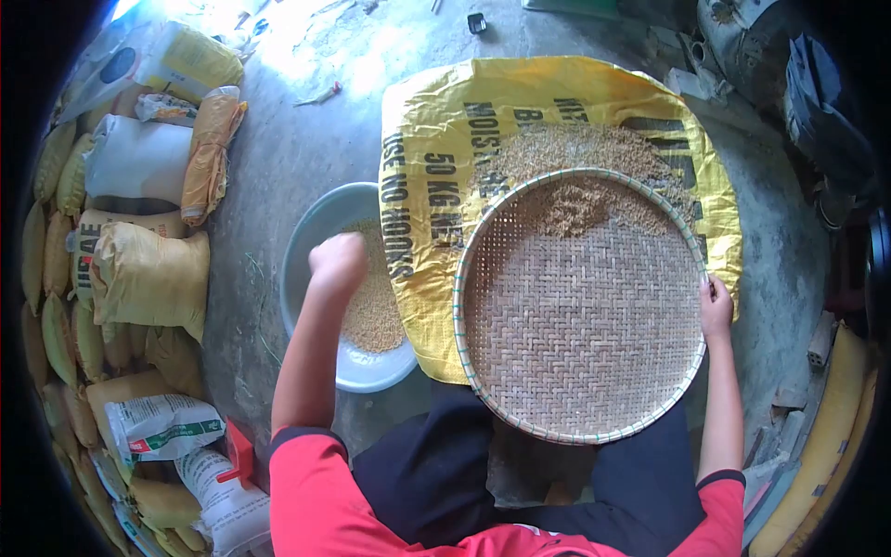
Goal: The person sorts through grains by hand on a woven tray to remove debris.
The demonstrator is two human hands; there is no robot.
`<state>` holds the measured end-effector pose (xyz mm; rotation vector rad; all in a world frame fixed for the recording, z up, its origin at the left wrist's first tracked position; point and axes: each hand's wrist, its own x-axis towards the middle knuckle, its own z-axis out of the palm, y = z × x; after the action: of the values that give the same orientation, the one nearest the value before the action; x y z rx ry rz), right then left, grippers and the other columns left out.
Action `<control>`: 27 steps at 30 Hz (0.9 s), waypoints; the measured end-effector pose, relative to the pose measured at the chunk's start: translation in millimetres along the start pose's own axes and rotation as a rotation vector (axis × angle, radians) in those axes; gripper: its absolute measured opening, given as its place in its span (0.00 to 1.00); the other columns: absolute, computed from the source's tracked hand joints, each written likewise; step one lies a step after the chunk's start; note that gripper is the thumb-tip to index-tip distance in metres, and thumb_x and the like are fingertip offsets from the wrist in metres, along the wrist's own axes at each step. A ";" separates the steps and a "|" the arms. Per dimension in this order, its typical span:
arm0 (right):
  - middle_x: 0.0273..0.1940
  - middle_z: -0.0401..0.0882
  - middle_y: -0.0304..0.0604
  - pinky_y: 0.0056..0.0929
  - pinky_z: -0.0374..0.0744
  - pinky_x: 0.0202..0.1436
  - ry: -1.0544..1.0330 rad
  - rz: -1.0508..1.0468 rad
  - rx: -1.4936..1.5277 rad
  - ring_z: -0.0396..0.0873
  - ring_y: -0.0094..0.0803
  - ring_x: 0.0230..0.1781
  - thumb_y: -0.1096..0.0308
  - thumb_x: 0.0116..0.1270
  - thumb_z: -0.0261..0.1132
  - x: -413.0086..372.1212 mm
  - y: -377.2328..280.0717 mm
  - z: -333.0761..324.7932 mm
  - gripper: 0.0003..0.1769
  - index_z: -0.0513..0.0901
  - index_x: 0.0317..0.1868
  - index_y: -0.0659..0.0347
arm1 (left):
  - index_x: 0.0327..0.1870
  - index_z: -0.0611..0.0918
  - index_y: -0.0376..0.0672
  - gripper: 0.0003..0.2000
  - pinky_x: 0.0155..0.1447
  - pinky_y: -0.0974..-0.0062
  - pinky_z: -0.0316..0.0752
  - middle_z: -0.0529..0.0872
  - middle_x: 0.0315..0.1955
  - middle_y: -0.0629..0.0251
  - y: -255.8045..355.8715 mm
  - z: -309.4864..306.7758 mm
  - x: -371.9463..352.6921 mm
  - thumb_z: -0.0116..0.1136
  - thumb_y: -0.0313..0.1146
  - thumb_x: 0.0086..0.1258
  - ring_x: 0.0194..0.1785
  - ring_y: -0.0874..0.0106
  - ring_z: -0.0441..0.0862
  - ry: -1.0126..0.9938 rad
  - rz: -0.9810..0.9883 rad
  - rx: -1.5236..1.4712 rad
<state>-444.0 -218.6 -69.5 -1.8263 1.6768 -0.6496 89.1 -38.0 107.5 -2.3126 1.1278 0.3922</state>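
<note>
My right hand [716, 308] grips the right rim of a round woven winnowing basket [585, 325], which rests tilted over my lap. A small heap of grain [577, 206] lies at the basket's far side. My left hand [339, 260] is closed above a grey-blue plastic basin [299, 251]; what its fingers hold, if anything, is hidden. Pale grain [373, 311] covers the basin's bottom. Beneath the basket's far part spreads a yellow printed sack [427, 121], with more loose grain or husks [613, 148] on it.
Filled sacks [153, 269] are piled along the left, with a red plastic object [238, 453] near the front. Long yellow sacks [826, 436] lie at the right edge. A small black container [476, 23] sits on the concrete floor [251, 167] ahead.
</note>
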 end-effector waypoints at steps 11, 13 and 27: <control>0.31 0.79 0.41 0.24 0.74 0.36 -0.011 0.021 -0.007 0.74 0.24 0.29 0.64 0.64 0.59 -0.4 -1.3 1.1 0.14 0.78 0.45 0.66 | 0.29 0.75 0.38 0.11 0.36 0.64 0.70 0.77 0.26 0.56 72.1 -14.4 12.3 0.62 0.35 0.55 0.32 0.58 0.76 0.166 0.601 -0.466; 0.31 0.79 0.41 0.24 0.74 0.37 -0.004 0.015 -0.011 0.74 0.24 0.29 0.65 0.64 0.59 0.6 3.4 2.4 0.14 0.77 0.46 0.65 | 0.32 0.76 0.37 0.11 0.40 0.65 0.72 0.80 0.29 0.57 104.1 0.3 27.6 0.63 0.33 0.56 0.35 0.59 0.78 0.169 0.841 -0.547; 0.28 0.77 0.38 0.23 0.73 0.35 -0.018 0.015 -0.033 0.72 0.22 0.28 0.65 0.65 0.59 -1.2 -7.4 -1.3 0.14 0.78 0.45 0.66 | 0.32 0.79 0.43 0.07 0.46 0.65 0.72 0.76 0.35 0.59 197.9 46.9 37.9 0.61 0.33 0.56 0.43 0.59 0.75 0.190 0.669 -0.653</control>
<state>-439.7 -217.2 -63.4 -1.8349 1.6979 -0.6008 -46.0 -135.9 -14.8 -2.4596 2.1281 0.9103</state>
